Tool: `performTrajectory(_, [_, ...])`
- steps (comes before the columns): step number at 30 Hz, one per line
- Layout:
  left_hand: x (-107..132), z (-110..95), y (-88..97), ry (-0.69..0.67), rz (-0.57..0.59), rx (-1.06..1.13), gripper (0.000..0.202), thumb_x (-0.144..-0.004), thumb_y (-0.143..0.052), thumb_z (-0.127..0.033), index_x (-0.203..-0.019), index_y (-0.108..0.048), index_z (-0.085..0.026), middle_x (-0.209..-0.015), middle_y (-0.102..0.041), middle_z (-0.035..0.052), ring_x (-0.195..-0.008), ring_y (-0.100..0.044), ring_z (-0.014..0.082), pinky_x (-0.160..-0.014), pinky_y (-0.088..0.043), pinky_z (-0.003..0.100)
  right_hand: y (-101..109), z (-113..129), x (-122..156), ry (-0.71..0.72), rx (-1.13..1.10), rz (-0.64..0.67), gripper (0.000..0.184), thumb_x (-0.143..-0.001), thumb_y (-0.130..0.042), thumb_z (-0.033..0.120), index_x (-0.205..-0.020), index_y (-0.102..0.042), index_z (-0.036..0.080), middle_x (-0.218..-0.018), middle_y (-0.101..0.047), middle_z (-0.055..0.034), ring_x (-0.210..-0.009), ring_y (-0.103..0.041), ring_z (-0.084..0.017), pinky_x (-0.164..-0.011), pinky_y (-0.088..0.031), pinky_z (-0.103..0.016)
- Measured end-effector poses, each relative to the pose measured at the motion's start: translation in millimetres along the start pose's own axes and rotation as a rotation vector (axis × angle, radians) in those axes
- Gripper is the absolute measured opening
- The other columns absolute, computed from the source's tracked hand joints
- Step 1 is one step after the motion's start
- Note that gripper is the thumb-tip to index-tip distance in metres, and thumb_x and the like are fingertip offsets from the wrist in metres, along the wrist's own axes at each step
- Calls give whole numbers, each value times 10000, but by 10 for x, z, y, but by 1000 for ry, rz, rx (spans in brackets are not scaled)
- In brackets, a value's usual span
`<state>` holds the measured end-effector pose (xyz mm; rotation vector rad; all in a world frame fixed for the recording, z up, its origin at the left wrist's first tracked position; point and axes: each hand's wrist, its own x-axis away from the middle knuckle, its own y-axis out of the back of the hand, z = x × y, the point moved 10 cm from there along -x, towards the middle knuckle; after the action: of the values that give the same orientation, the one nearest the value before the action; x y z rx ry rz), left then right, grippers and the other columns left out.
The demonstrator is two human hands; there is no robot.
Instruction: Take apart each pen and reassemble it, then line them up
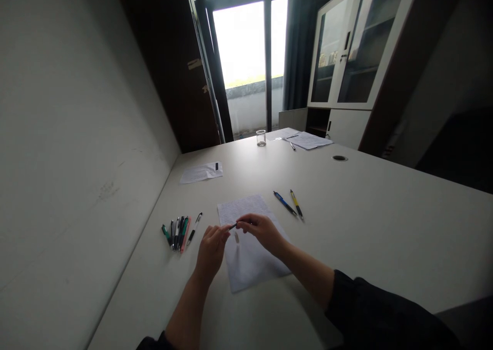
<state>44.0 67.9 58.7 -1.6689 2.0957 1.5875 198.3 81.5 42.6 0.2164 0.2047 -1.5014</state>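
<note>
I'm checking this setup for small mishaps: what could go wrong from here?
The slim dark object is pinched between the left hand and the right hand, so it might slip and drop onto the sheet below. The group of pens lies close to the left hand; a sideways nudge could scatter it. The sheet lies beneath both hands and might shift if one brushes it.
</note>
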Motion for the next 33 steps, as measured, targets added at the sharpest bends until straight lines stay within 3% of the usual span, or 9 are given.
performTrajectory(11, [4,99,63,55,-32,6,255,-974,-453,-257,-1156,-631,-247,-914,-656,55,-829,-552,204,-746,-451,329,401,146,-16,45,-8,-176,327,-825,-649,463,-929,-689,156,-827,-710,-69,-667,-591,-146,-599,-490,-273])
performTrajectory(16, [7,166,106,92,-62,3,254,-975,-450,-245,-1165,-619,-241,-915,-644,53,-832,-564,197,-758,-464,332,607,352,107,204,263,-221,266,-858,-633,429,-937,-683,180,-815,-695,-63,-656,-590,-151,-607,-495,-284])
performTrajectory(21, [37,260,104,155,-116,70,261,-962,-489,-295,-1197,-583,-228,-945,-628,62,-879,-594,197,-804,-499,348,302,520,331,449,696,55,194,-944,-539,325,-964,-702,222,-853,-691,-62,-704,-603,-160,-699,-489,-305])
performTrajectory(26, [70,321,107,213,-157,182,200,-947,-517,-345,-1065,-577,-195,-972,-636,82,-927,-630,204,-827,-528,353,-54,499,570,625,940,351,216,-976,-471,225,-1001,-686,226,-891,-681,-68,-801,-606,-171,-723,-468,-291])
performTrajectory(33, [32,231,144,135,-136,197,164,-933,-546,-326,-1018,-639,-221,-969,-654,66,-943,-616,207,-835,-531,380,-186,323,709,706,1158,494,203,-960,-477,145,-944,-671,206,-848,-651,-51,-782,-561,-174,-676,-440,-285])
